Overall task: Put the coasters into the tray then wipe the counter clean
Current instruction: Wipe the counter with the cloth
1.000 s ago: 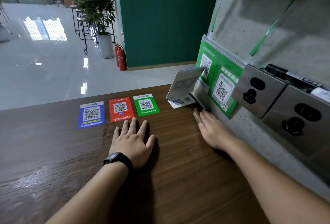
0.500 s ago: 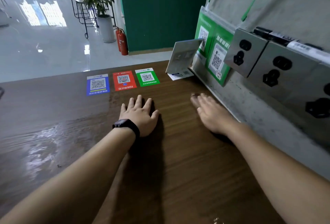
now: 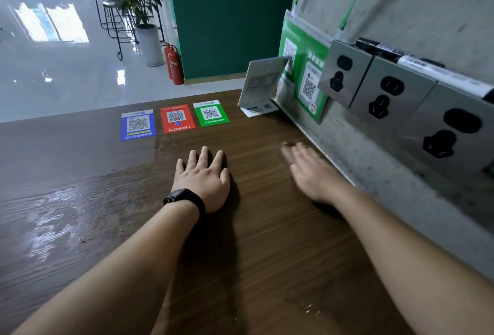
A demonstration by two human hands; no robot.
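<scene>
On the wooden counter (image 3: 267, 241), left hand (image 3: 203, 182) lies flat, fingers spread, holding nothing; right hand (image 3: 315, 174), blurred, hovers flat and empty beside the wall. No coaster, tray or cloth is visible. Beyond the left fingertips lie blue (image 3: 138, 124), red (image 3: 177, 118) and green (image 3: 211, 113) QR cards. Judged: coasters would be light, stiff and thin, best pinched at an edge.

Three QR stickers, blue (image 3: 138, 124), red (image 3: 177, 118) and green (image 3: 211, 113), are lying in a row. A white card stand (image 3: 263, 84) is leaning beside steel wall sockets (image 3: 388, 95). Two fire extinguishers (image 3: 173, 65) and a potted plant (image 3: 139, 11) are standing beyond.
</scene>
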